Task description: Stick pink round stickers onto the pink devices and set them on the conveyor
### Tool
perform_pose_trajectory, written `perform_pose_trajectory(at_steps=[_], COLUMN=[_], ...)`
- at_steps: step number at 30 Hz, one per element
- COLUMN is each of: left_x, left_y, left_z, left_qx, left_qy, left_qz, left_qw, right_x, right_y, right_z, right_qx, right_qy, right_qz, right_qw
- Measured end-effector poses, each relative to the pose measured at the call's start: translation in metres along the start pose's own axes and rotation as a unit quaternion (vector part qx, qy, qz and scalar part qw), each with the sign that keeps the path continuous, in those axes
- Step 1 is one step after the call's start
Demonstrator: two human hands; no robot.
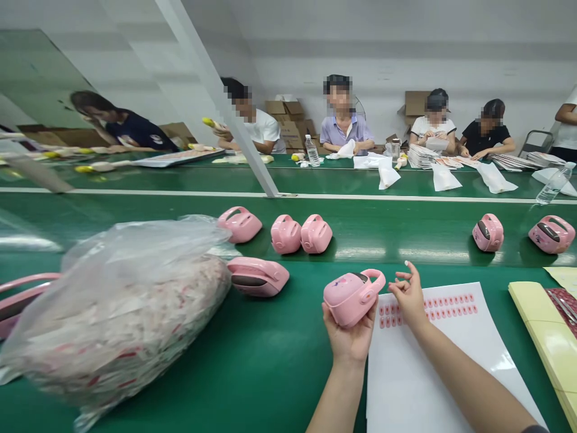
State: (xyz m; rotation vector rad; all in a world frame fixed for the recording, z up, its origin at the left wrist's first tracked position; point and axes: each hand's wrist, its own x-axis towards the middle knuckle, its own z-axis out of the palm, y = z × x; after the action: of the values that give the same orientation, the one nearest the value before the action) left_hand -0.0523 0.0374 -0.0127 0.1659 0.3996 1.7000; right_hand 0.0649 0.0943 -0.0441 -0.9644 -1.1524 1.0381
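My left hand (349,337) holds up a pink toy rice cooker (347,297) from below, its looped handle towards the right. The toy has a dark panel and a small printed figure on its top. Just right of the handle is my right hand (409,294), thumb and forefinger drawn together and another finger raised. Anything between those fingertips is too small to make out. Beneath that hand lies a white sheet (419,373) with rows of small pink-red stickers (451,307) along its upper part.
A big clear bag (126,313) of small packets fills the left. Beside it sits another pink cooker (259,276); several stand on the green belt (406,222) beyond. Yellow paper (541,337) lies at right. Several people sit across the belt, behind a slanted white post (220,90).
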Motion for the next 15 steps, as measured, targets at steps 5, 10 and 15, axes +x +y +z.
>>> perform_pose_trajectory(at_steps=[5,10,15], left_x=[-0.011,-0.020,-0.020], left_y=[-0.007,-0.018,-0.023], left_z=[0.012,0.003,-0.004], left_qx=[0.300,0.554,0.632], left_qy=[-0.017,-0.199,-0.304], left_qz=[0.110,0.223,0.254], left_qw=[0.947,0.777,0.666], right_x=[0.019,0.009,-0.007], right_y=[-0.073,-0.125,-0.131], right_z=[-0.026,-0.041,-0.042], right_qx=[0.089,0.040,-0.052], right_qy=[-0.006,-0.163,-0.206], right_qz=[0.023,0.021,0.041], right_qw=[0.996,0.986,0.976])
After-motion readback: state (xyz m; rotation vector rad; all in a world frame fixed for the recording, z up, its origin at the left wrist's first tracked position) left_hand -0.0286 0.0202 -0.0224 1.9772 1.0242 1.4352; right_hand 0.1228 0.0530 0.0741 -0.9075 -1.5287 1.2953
